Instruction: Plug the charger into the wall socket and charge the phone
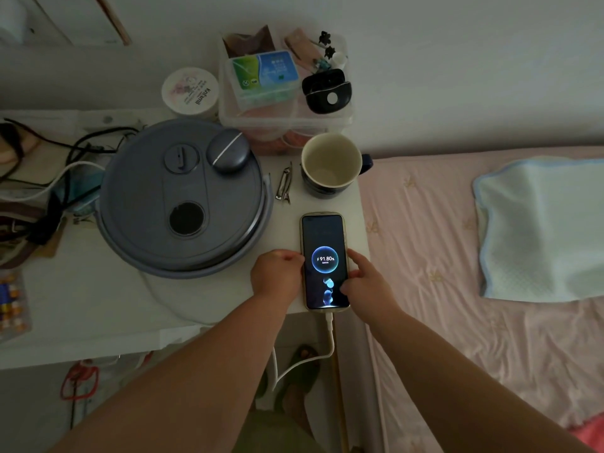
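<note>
The phone (323,243) lies face up near the front right corner of the white table (98,305). Its screen is lit and shows a charging ring reading 91.80%. A white charging cable (330,341) is plugged into the phone's near end and hangs down off the table edge. My left hand (277,273) touches the phone's left side with curled fingers. My right hand (366,279) rests on the right side, its fingers on the screen edge. The wall socket and the charger's plug are not in view.
A big round grey appliance (183,197) fills the table's middle, a small grey case (228,150) on top. Behind the phone stand an empty mug (330,163), metal hair clips (284,186), a clear storage box (281,89) and a round tub (190,89). A pink bed (457,256) adjoins at right.
</note>
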